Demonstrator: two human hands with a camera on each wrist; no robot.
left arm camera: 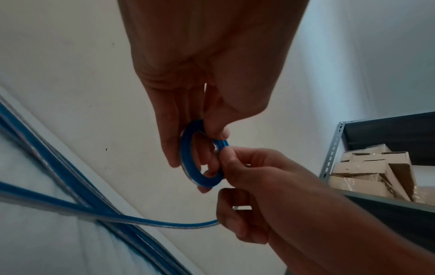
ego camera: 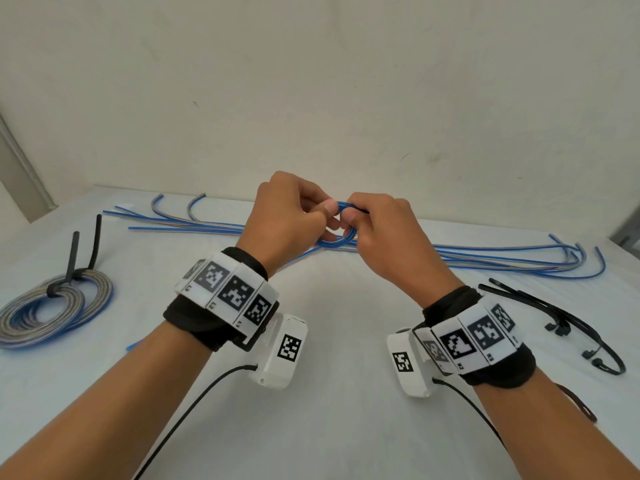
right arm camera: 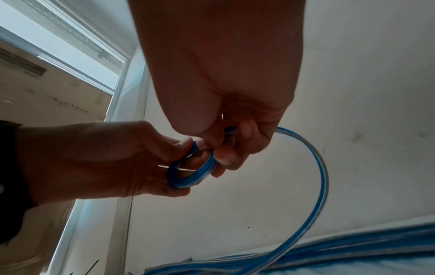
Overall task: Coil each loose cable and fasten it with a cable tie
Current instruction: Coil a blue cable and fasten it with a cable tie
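While the left hand (ego camera: 287, 216) and right hand (ego camera: 384, 233) pinch a small blue coil (ego camera: 337, 237) above the white table (ego camera: 329, 341), loose cables (ego camera: 485, 258) lie behind it against a cream wall (ego camera: 311, 81). Left wrist: a metal shelf (left arm camera: 334, 148) with cardboard boxes (left arm camera: 372, 173) stands right of the coil. Right wrist: a window frame (right arm camera: 77, 48) rises to its left.

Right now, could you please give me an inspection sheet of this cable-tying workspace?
Surface: white table.
Job's things: small blue coil being wound; two finished coils tied, at left; spare black cable ties at right.
Clutter: nothing seen.
Grippers: left hand and right hand both pinch the small blue coil.
Cables: loose blue cables lie across the far side.
Surroundings: plain wall; shelf with cardboard boxes.
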